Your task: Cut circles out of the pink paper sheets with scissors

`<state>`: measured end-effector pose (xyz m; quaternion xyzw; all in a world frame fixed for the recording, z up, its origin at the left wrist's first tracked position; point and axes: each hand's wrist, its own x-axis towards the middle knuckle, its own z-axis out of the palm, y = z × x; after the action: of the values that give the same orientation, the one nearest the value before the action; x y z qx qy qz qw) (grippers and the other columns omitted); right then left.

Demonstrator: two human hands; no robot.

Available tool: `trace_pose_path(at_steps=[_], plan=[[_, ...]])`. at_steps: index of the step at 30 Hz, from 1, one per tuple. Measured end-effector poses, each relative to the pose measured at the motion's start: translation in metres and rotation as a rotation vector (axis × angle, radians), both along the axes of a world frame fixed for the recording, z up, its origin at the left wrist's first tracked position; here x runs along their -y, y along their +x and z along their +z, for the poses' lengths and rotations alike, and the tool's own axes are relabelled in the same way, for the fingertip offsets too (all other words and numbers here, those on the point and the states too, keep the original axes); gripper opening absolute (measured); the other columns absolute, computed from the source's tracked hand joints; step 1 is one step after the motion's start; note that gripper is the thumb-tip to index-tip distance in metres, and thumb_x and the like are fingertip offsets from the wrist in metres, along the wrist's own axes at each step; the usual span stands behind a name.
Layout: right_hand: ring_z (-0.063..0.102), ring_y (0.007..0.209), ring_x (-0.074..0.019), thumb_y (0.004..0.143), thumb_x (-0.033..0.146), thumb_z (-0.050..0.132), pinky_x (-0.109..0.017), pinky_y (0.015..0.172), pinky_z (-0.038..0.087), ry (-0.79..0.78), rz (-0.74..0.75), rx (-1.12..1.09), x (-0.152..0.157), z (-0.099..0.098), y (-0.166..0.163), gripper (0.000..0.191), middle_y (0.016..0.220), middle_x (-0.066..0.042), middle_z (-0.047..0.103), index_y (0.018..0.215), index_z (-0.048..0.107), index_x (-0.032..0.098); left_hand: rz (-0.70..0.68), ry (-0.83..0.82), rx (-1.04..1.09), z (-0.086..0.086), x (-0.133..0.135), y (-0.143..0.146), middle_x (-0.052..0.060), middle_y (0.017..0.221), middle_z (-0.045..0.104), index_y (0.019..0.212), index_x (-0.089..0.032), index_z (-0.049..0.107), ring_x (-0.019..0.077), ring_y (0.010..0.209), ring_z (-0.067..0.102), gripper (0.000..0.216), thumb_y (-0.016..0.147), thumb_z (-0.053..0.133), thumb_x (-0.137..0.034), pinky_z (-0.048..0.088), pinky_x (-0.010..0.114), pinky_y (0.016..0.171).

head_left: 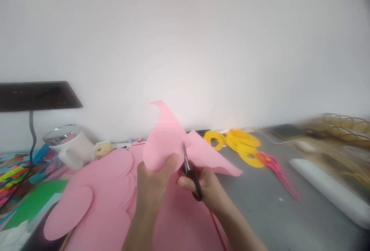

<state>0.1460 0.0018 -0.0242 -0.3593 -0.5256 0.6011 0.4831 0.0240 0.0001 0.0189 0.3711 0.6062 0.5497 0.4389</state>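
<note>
My left hand (pixel 153 183) is closed on a pink paper sheet (pixel 167 139), thumb pressed on its front, and holds it up over the table. My right hand (pixel 206 189) grips black-handled scissors (pixel 190 174), whose blades point up into the sheet's edge. Below the hands lie several cut pink paper rounds (pixel 98 189), overlapping on the table.
Yellow paper rings (pixel 239 143) and pink scissors (pixel 277 174) lie on the grey table (pixel 260 212) at the right. A white roll (pixel 329 191) lies further right. A white jar (pixel 71 145), green paper (pixel 37 201) and colourful items sit at the left, below a dark shelf (pixel 34 95).
</note>
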Motion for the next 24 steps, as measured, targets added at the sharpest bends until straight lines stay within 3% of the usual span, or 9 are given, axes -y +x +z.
trace_pose_path(at_steps=[9,24], plan=[[0.027,0.059,-0.0111,0.068,0.038,0.078,-0.025,0.051,0.024,0.052,0.001,-0.007,-0.0011,-0.0034,0.0005,0.041,0.063,0.005,0.033,0.066,0.04,0.021,0.036,0.001,0.014,0.0013,0.001,0.0017,0.009,0.067,0.072,0.076,-0.01,0.071,0.0227,0.064,0.066,0.031,0.059,0.076,-0.036,0.051,0.034,0.065],[0.031,0.058,-0.011,0.068,0.036,0.078,-0.024,0.053,0.028,0.028,0.032,-0.001,-0.0011,-0.0021,0.0007,0.034,0.063,0.005,0.037,0.069,0.048,0.021,0.041,-0.048,-0.038,0.0059,0.0022,-0.0004,0.009,0.066,0.07,0.077,-0.011,0.072,0.0237,0.065,0.066,0.035,0.058,0.075,-0.04,0.048,0.03,0.052]])
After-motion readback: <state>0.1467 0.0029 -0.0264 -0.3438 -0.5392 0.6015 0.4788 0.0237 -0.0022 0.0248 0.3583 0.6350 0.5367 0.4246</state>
